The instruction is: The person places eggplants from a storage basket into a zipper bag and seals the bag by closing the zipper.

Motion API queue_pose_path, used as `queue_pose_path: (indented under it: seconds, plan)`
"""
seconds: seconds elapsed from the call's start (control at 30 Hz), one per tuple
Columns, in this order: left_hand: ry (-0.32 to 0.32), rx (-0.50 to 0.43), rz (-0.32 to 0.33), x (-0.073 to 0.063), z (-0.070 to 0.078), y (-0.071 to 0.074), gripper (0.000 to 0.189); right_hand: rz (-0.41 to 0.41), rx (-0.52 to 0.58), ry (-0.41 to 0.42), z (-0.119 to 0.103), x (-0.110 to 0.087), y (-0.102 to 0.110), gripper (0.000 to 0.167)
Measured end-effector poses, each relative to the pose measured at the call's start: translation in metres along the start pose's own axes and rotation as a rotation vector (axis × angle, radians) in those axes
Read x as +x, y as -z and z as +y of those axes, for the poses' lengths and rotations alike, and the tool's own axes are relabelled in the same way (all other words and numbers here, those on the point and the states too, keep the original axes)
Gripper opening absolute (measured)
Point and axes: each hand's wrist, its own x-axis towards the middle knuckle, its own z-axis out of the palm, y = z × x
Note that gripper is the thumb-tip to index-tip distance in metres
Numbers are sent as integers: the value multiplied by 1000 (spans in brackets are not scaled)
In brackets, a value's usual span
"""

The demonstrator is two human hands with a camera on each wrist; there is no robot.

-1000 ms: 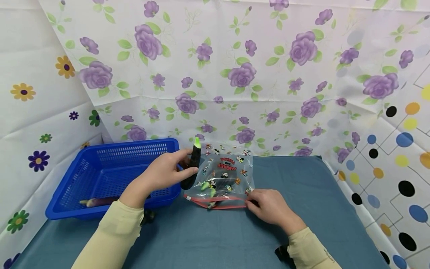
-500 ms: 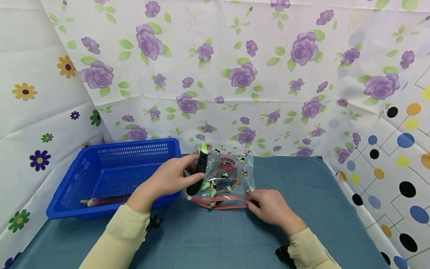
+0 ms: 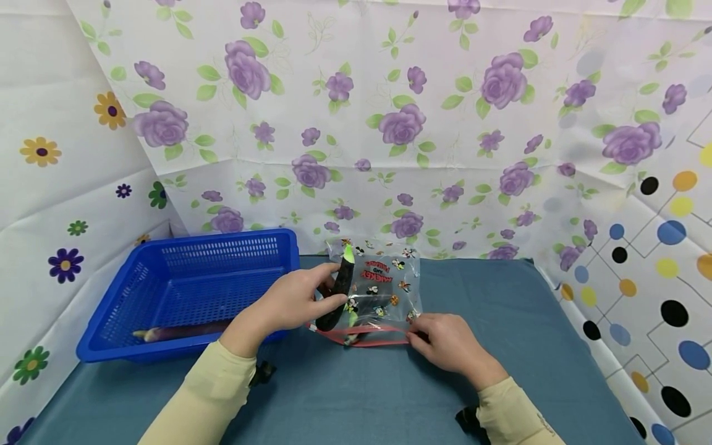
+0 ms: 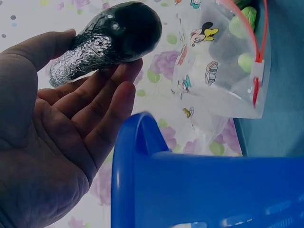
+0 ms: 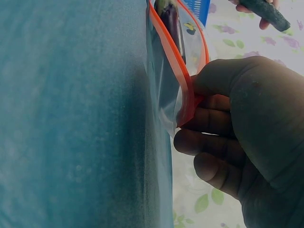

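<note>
My left hand [image 3: 303,298] holds a dark zucchini [image 3: 340,290] with a bright green tip between thumb and fingers. It is tilted, tip up, over the left side of a clear zip bag [image 3: 408,272] with cartoon prints. In the left wrist view the zucchini [image 4: 111,35] shows its rounded, shiny end, and the palm faces the camera. The bag's red zip mouth faces the front edge and gapes. My right hand [image 3: 447,342] pinches the mouth's right corner. Inside lie green-tipped vegetables and a purple eggplant [image 5: 173,23], partly hidden.
A blue perforated basket [image 3: 167,247] stands left of the bag, with a long purple eggplant [image 3: 178,332] in it. Its near wall lies close under the left hand. A blue-grey cloth [image 3: 361,395] covers the table, and flowered sheets [image 3: 356,123] rise behind.
My left hand has carried the zucchini right and slightly down, from beside the basket's corner to over the bag's left side. My right hand keeps its place at the bag's corner.
</note>
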Motion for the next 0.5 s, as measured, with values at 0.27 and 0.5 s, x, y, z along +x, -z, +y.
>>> queue_pose_path:
  seconds: [0.27,0.5]
  plan:
    - [17,-2,-16,2,4,-8,62,-2,0,-1,-1,0,1,12]
    - [20,-4,-54,3,6,-15,57,-3,-3,-3,-2,0,1,11]
